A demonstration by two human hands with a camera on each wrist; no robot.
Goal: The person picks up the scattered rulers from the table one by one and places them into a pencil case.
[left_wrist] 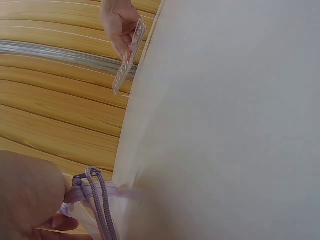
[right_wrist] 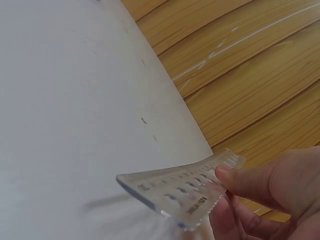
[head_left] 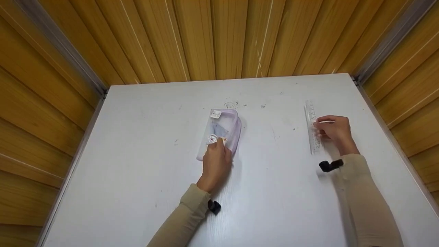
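My left hand [head_left: 216,163] grips the lower part of a see-through zip pouch [head_left: 224,121] with lilac edging. A round printed face and a small white label [head_left: 215,114] show on the pouch, and something bluish shows through it. In the left wrist view, the lilac zipper [left_wrist: 103,212] hangs beside the fingers. Off to the right, my right hand [head_left: 337,132] pinches a clear plastic ruler [head_left: 311,133] by its long edge, thumb on top. The right wrist view shows cut-out shapes and a wavy edge on the ruler [right_wrist: 182,192], which is tilted over the table.
Both hands are over a white table [head_left: 137,164] with small dark marks [head_left: 245,105] near its far side. Wood-patterned panels [head_left: 226,41] rise behind it and on both sides, with metal strips [head_left: 394,39] at the corners.
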